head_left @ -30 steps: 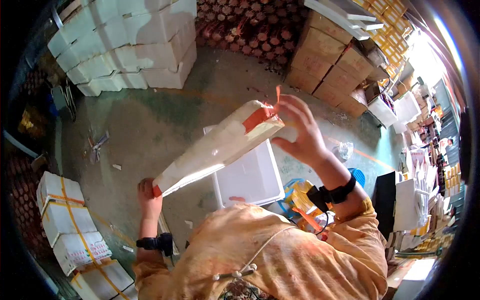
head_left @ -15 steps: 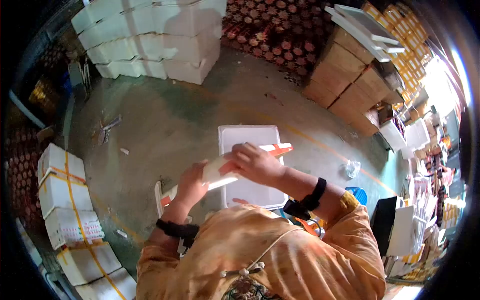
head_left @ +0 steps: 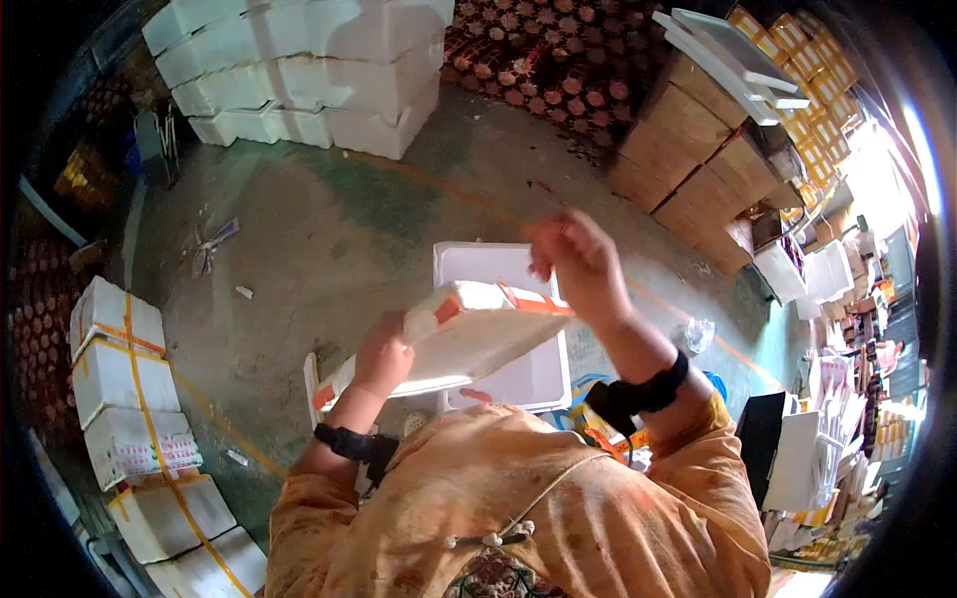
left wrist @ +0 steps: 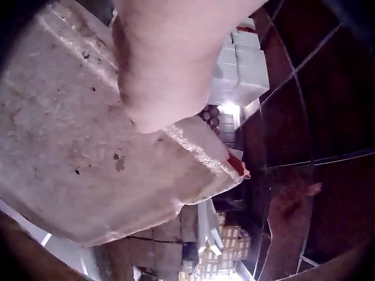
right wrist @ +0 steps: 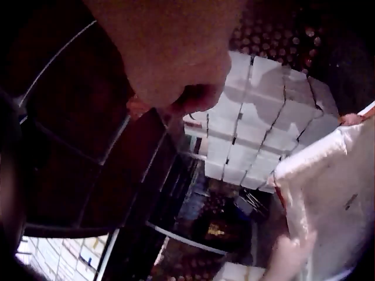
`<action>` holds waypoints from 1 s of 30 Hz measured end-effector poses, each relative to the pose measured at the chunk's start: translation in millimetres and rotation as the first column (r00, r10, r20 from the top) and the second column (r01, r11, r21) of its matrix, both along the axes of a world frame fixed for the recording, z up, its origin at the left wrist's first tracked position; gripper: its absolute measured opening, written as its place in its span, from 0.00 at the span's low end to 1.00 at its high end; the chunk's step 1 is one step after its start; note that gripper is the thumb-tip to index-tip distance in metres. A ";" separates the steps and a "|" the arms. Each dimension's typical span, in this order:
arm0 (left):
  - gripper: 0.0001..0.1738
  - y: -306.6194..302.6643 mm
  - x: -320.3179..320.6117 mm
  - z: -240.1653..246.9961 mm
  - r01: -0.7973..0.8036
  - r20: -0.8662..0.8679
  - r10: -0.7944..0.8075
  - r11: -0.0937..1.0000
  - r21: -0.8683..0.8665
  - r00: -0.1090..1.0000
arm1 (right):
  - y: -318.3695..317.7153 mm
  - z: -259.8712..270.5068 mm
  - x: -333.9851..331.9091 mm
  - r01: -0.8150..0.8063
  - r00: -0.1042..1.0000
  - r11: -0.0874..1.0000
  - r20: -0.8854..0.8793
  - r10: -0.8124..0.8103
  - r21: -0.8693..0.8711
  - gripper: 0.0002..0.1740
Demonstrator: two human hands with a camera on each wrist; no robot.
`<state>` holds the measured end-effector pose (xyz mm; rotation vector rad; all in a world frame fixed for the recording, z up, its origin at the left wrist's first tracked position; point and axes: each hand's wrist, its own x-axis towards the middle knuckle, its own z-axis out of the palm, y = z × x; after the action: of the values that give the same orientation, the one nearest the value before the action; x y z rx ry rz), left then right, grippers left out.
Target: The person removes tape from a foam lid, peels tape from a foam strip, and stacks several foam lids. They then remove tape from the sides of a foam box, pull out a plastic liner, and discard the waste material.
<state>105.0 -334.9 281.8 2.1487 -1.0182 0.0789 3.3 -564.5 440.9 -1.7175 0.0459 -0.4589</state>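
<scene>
A white foam lid with orange tape along its edge is tilted over a white foam box. My left hand grips the lid's left side; the left wrist view shows the lid's broad stained face, and the forearm hides the fingers. Raised above the lid's right end, apart from it, is my right hand with curled fingers. In the right wrist view the right hand is dark, and whether a scrap lies in its fingertips cannot be told.
White foam boxes are stacked at the back left, strapped ones at the left. Cardboard boxes stand at the back right. Near my right forearm lie a blue-and-yellow bag and a clear plastic piece.
Since half a second ago, my right hand has come off the lid and risen to the right. The lid has turned to show more of its broad face. My left hand keeps its hold.
</scene>
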 end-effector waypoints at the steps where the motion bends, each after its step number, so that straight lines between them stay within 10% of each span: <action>1: 0.17 4.4 0.4 3.0 -0.037 -0.042 0.037 0.999 0.002 0.998 | -10.2 2.1 1.2 0.050 0.999 0.998 0.004 -0.050 0.024 0.13; 6: 0.14 23.9 13.6 16.6 0.008 0.074 -0.001 0.996 -0.094 0.997 | -45.1 -44.0 -22.1 0.136 0.948 0.959 -0.249 -0.198 -0.247 0.08; 16: 0.17 6.6 8.0 39.5 -0.052 0.266 0.070 0.996 -0.074 0.961 | 39.3 -17.2 7.4 -0.004 0.996 0.719 -0.070 -0.062 -0.695 0.17; 30: 0.28 1.4 1.7 52.6 -0.187 0.341 0.182 0.982 -0.020 0.922 | 55.5 6.7 29.1 0.117 0.975 0.585 -0.018 -0.220 -0.802 0.12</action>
<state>106.7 -333.5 334.5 2.2867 -1.0019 0.5552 32.4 -509.0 447.6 -2.6661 0.1005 -0.5666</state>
